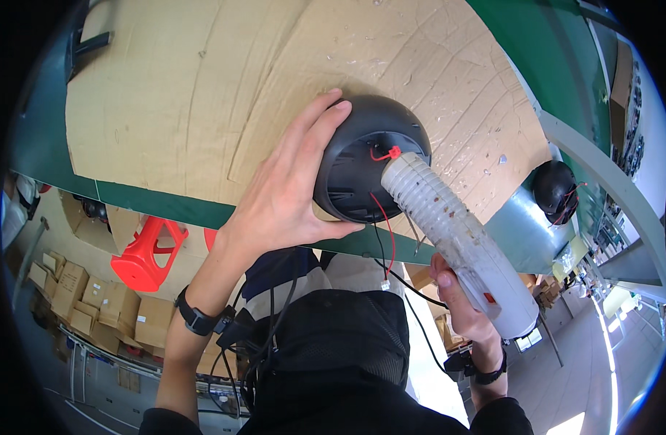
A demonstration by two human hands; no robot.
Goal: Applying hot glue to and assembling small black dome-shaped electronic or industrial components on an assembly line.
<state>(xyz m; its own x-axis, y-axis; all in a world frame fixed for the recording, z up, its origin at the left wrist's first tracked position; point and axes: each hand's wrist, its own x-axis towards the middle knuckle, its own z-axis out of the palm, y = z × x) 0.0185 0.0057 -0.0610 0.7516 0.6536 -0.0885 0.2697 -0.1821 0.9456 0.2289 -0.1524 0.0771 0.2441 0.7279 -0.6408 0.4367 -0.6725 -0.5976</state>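
The person's left hand (282, 181) clasps a black shell (353, 168) over the near edge of some cardboard (166, 94), thumb and fingers spread around the shell's left side. Right of the shell, I see the right hand (465, 308) curled around a glue gun (460, 243), its tip at the shell's hollow.

The cardboard sheet (166, 87) lies on the table (151, 206). At its near edge, the housing (353, 168) sits between the left hand (286, 188), on its left side, and the hand tool (467, 243), held in the right hand (465, 308). A second housing (552, 190) lies right of the sheet. Left of the person, a stool (141, 264) and cartons (115, 301) occupy the table's near side.
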